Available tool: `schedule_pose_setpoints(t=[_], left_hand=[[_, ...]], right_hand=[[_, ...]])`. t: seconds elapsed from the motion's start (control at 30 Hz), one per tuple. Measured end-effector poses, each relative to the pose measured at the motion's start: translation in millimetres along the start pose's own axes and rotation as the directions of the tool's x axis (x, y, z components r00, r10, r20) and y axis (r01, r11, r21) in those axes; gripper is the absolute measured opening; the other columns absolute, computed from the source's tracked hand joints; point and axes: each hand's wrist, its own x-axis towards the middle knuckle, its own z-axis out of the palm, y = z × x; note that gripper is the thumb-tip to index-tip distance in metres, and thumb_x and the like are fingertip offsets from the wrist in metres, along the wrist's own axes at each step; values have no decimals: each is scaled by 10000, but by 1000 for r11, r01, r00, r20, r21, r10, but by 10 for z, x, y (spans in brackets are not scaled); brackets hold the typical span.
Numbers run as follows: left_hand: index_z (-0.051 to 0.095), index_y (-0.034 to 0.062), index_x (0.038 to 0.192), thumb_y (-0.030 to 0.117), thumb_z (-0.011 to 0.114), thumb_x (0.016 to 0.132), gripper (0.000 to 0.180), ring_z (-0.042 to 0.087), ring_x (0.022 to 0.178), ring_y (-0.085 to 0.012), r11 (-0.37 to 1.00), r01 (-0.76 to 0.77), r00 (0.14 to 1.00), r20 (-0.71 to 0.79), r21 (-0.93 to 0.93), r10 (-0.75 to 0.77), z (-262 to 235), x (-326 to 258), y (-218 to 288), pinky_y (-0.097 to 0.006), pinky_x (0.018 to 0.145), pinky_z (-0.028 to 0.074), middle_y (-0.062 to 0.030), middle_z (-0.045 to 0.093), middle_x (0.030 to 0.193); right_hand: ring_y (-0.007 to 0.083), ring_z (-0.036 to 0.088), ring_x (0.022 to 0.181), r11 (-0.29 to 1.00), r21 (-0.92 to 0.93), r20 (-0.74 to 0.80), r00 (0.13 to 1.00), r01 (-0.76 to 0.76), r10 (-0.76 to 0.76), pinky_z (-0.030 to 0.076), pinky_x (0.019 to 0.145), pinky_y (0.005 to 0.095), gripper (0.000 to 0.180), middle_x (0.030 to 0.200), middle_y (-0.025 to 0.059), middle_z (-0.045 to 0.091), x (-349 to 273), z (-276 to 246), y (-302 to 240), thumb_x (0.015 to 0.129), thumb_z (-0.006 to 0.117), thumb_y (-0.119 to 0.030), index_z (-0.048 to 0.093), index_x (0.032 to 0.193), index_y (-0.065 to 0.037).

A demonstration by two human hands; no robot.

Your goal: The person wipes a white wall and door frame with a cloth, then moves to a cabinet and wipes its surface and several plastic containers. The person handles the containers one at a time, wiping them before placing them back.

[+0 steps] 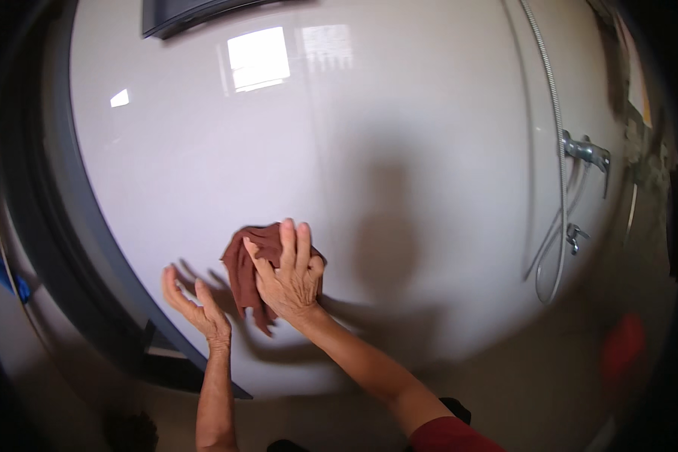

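Observation:
A crumpled brown cloth (247,265) lies against a glossy white wall (444,188). My right hand (290,282) presses it there, with some fingers stretched upward and others bent over the cloth. Part of the cloth hangs below the palm, and what is under the hand is hidden. Left of the cloth, near the wall's edge, my left hand (197,305) is raised with its fingers apart and nothing in them. A shadow of the arms falls on the wall below.
On the right, a chrome mixer tap (589,154) and a smaller tap (575,237) stick out beside a looped shower hose (556,113). A dark frame (90,173) borders the wall at left. A dark-framed fixture (184,15) is overhead. A blurred red object (624,346) sits lower right.

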Motion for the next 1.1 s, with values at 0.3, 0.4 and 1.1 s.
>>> schedule_pose_setpoints(t=[0.3, 0.4, 1.1], left_hand=[[267, 55, 1416, 366, 404, 926, 596, 127, 1359, -368, 885, -277, 957, 23, 374, 290, 333, -65, -86, -487, 1082, 109, -203, 120, 1487], [277, 57, 1414, 395, 371, 930, 598, 147, 1355, -379, 882, -289, 949, -10, 373, 315, 418, -73, -49, -498, 1081, 102, -200, 147, 1484], [263, 16, 1400, 557, 424, 866, 777, 226, 1319, -399, 914, -305, 940, -71, 266, 335, 459, -128, -157, -475, 1077, 161, -266, 220, 1432]], right_hand=[[351, 419, 1168, 761, 290, -176, 750, -580, 638, 318, 965, 444, 494, 1315, 194, 430, 858, -751, 1871, 861, 515, -254, 429, 1289, -24], [365, 427, 1150, 778, 147, -348, 705, -610, 619, 322, 975, 443, 495, 1255, 220, 480, 587, -927, 3071, 887, 494, -244, 389, 1294, 18], [405, 202, 1332, 738, 139, 238, 702, 660, -672, 138, 1024, 624, 593, 1443, 143, 289, 1315, 78, -206, 709, 598, -450, 555, 1235, -180]])
